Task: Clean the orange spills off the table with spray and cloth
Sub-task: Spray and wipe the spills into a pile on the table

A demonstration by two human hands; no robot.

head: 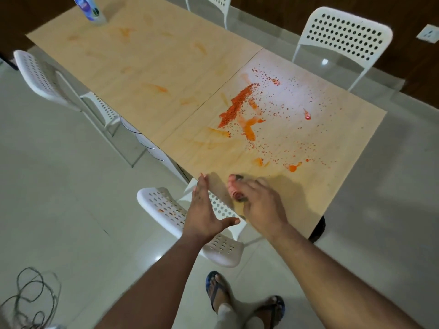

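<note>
The light wooden table [166, 55] carries orange spills [237, 105]: a thick grainy streak, smears and many small droplets on its near half, and faint orange marks on the far half. A spray bottle [90, 9] stands at the far left corner. My right hand [259, 205] rests at the near edge and grips a small crumpled pinkish cloth [235, 192] against the tabletop. My left hand [206, 210] is beside it at the table's edge, fingers straight and thumb spread, holding nothing.
White perforated chairs stand around the table: one [171, 210] just under my hands, one at the left [40, 74], two on the far side [344, 36]. A tangled cable [28, 298] lies on the tiled floor at the lower left. My sandalled feet [237, 302] are below.
</note>
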